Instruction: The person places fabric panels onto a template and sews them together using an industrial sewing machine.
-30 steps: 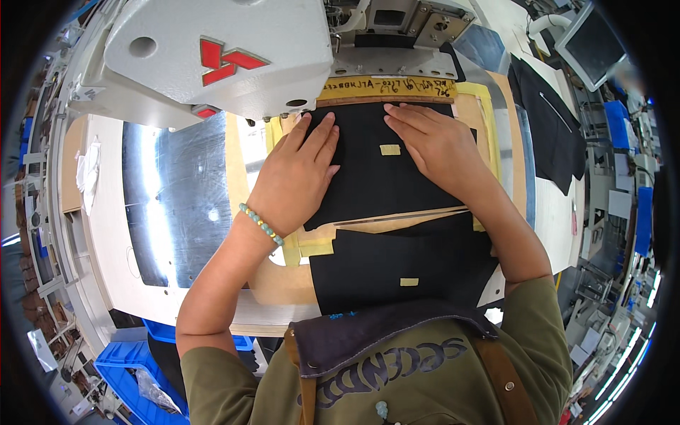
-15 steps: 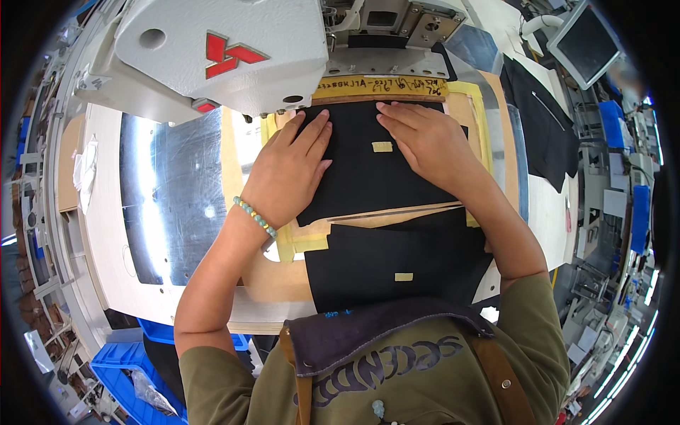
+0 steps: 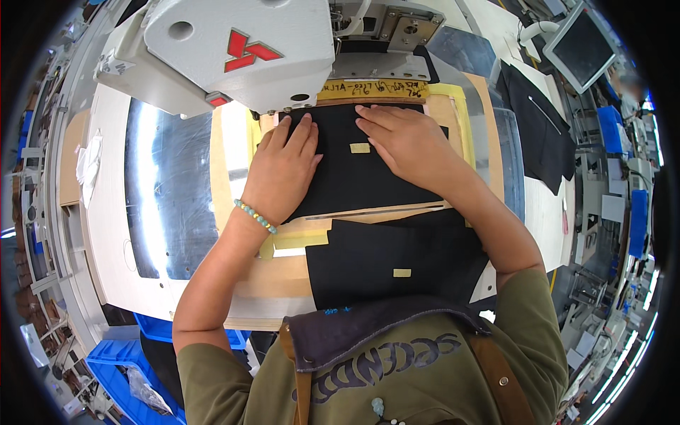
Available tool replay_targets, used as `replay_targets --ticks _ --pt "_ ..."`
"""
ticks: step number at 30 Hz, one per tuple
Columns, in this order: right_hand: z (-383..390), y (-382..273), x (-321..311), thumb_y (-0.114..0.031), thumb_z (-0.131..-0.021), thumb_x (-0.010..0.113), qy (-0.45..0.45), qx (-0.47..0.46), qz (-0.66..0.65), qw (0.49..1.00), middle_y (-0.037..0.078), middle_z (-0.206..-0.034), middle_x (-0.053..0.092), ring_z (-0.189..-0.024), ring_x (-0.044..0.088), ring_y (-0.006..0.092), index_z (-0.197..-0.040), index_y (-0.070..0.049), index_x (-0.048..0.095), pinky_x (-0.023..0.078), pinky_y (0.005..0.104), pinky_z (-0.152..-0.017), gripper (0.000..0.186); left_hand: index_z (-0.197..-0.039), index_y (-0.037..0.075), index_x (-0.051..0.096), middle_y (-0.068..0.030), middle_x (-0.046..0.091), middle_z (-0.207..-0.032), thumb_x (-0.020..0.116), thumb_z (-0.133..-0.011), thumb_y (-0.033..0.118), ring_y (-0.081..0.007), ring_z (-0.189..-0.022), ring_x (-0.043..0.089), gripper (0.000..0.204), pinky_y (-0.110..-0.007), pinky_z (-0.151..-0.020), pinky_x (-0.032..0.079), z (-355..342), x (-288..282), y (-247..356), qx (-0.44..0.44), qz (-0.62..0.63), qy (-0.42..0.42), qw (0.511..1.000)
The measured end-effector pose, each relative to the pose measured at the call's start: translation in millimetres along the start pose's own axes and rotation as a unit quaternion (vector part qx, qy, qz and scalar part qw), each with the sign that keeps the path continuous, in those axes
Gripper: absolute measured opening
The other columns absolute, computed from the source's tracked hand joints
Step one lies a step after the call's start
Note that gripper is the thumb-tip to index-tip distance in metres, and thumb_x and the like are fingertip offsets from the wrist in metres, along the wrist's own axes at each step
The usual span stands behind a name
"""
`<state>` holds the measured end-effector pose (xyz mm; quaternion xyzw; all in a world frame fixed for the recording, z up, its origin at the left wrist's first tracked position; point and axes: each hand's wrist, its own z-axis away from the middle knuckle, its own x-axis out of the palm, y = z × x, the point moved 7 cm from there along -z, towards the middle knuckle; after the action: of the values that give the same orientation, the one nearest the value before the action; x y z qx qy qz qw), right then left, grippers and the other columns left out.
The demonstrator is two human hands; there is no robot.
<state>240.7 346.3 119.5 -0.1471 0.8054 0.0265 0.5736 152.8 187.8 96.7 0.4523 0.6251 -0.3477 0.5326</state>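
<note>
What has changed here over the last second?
Very little. Both hands, left hand and right hand, stay pressed flat on the black cloth under the sewing machine. Nothing was picked up or let go; the lower black cloth piece lies as before.

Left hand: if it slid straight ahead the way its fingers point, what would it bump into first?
Probably the white sewing machine. The left hand lies flat on the black cloth, fingertips pointing at the machine's underside just beyond. Depth is unclear, so it might slip beneath instead.
</note>
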Motion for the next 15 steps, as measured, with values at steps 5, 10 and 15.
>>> replay_targets --ticks 5,10,15 --pt "-1.3 -1.7 1.5 -0.006 -0.089 0.068 -0.004 -0.012 0.011 1.000 0.016 -0.135 0.072 -0.120 0.070 0.0301 -0.122 0.003 0.072 0.057 0.0411 -0.101 0.035 -0.142 -0.003 0.061 -0.0163 0.058 -0.153 0.072 -0.096 0.015 -0.0369 -0.141 0.053 0.051 -0.044 -0.118 0.046 -12.7 -4.3 22.2 0.049 0.047 0.032 0.997" --pt "-1.4 -2.0 4.4 -0.007 -0.088 0.068 -0.001 -0.014 0.019 1.000 0.018 -0.135 0.071 -0.120 0.069 0.0316 -0.124 0.004 0.071 0.057 0.0422 -0.101 0.038 -0.142 -0.004 0.061 -0.0182 0.058 -0.152 0.072 -0.095 0.013 -0.0373 -0.141 0.053 0.051 -0.045 -0.119 0.045 -21.6 -2.6 32.1 0.052 0.057 0.028 0.997" --pt "-3.3 -2.9 2.7 -0.007 -0.087 0.068 0.008 -0.020 0.008 1.000 0.020 -0.133 0.071 -0.121 0.069 0.0321 -0.122 0.005 0.071 0.057 0.0422 -0.101 0.037 -0.141 -0.005 0.061 -0.0197 0.059 -0.151 0.072 -0.094 0.012 -0.0377 -0.141 0.054 0.051 -0.045 -0.120 0.045 -25.6 -1.5 35.5 0.056 0.075 0.029 0.995"
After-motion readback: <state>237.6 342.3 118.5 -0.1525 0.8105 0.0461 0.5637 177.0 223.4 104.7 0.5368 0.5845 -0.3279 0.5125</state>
